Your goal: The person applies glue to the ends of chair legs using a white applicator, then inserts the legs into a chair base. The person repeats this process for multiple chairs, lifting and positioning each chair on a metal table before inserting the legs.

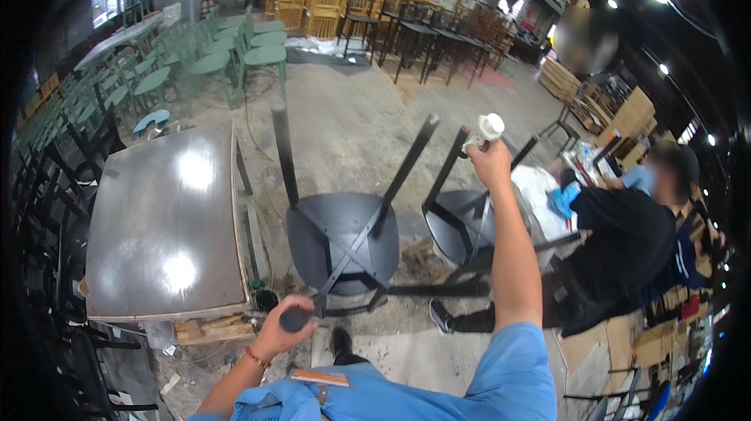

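Note:
A black chair (pixel 344 245) stands upside down in front of me, its crossed braces and legs pointing upward. My left hand (pixel 280 335) is closed round the dark round end of its near-left leg (pixel 296 318). Stretched out ahead, my right hand (pixel 490 160) grips a white handheld tool with a round, cup-like top (pixel 488 128); its exact kind is unclear. The tool is at the top of a leg (pixel 446 173) of a second upturned black chair (pixel 461 222); I cannot tell whether they touch. My right forearm hides part of that chair.
A metal-topped table (pixel 164 225) stands at my left. To the right, a person in black (pixel 626 241) bends beside a white-covered surface (pixel 540 198). Green chairs (pixel 211 61), dark bar stools (pixel 418 34) and stacked wooden chairs (pixel 325 3) fill the back. Cardboard (pixel 630 116) leans far right.

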`<state>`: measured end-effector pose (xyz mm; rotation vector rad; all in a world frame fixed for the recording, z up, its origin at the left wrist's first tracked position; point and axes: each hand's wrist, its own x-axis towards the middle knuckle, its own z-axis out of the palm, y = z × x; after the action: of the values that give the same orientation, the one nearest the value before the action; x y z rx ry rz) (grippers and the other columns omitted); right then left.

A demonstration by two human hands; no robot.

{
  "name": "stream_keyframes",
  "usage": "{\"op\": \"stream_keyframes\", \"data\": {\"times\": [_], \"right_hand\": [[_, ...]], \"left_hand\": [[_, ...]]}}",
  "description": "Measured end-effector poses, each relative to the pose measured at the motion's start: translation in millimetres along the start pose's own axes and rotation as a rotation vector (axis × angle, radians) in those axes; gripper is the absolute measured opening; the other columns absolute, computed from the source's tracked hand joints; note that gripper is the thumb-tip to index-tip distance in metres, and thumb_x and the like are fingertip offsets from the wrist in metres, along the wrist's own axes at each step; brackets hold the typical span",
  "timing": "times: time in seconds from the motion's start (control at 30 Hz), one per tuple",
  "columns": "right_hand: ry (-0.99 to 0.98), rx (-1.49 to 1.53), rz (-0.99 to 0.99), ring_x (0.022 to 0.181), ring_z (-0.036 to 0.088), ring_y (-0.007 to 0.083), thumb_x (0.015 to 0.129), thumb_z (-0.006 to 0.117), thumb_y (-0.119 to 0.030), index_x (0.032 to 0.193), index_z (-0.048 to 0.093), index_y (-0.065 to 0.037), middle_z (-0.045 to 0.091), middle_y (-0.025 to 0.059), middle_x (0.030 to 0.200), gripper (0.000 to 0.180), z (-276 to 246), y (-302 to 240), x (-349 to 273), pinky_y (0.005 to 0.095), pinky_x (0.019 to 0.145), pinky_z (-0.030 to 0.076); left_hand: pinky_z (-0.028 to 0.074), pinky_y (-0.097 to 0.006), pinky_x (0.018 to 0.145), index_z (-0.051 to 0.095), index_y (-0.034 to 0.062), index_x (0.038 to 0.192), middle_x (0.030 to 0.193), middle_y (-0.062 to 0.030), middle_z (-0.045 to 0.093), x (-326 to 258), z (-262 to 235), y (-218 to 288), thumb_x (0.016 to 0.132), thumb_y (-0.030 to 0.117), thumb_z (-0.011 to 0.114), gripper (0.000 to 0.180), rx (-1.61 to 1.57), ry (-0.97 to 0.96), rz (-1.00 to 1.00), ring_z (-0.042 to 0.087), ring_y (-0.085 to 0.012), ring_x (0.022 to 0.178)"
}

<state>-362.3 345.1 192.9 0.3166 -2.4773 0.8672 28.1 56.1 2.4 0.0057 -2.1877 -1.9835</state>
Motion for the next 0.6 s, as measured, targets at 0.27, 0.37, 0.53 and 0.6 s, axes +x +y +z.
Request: {"op": "stream_keyframes", "data": {"times": [0.27,0.37,0.53,0.6], "right_hand": [[-0.338,0.227,0.127,0.071,0.067,0.0255,0.068,0.068,-0.017,0.092,0.065,0.007,0.068,0.0156,0.077,0.034,38,36,110,0.0378,0.068,0.051],[-0.373,0.131,0.025,0.068,0.066,0.0253,0.068,0.068,-0.016,0.09,0.065,0.008,0.067,0.0158,0.075,0.033,24,38,114,0.0377,0.067,0.051],[-0.385,0.222,-0.02,0.067,0.058,0.0146,0.072,0.065,-0.009,0.096,0.062,0.006,0.063,0.0063,0.076,0.028,-21,64,77,0.0309,0.062,0.046],[-0.384,0.303,0.017,0.073,0.063,0.0204,0.072,0.066,-0.012,0.097,0.064,0.006,0.066,0.0125,0.08,0.031,-41,66,47,0.0342,0.067,0.049]], "left_hand": [[0.049,-0.038,0.095,0.061,0.0088,0.121,0.116,-0.0143,0.064,55,-75,76,0.082,0.014,0.067,0.04,0.81,-0.456,-0.34,0.062,-0.0287,0.109],[0.052,-0.043,0.082,0.066,0.0053,0.105,0.097,-0.0172,0.067,193,-49,107,0.085,0.016,0.062,0.023,0.989,-0.411,0.11,0.065,-0.0342,0.09],[0.05,-0.045,0.082,0.059,0.0081,0.109,0.098,-0.0156,0.062,411,93,84,0.087,0.019,0.064,0.025,0.962,-0.191,0.495,0.061,-0.0362,0.097],[0.05,-0.044,0.083,0.058,0.01,0.11,0.1,-0.0149,0.062,453,119,63,0.088,0.02,0.064,0.026,0.954,0.025,0.485,0.059,-0.0368,0.099]]}}
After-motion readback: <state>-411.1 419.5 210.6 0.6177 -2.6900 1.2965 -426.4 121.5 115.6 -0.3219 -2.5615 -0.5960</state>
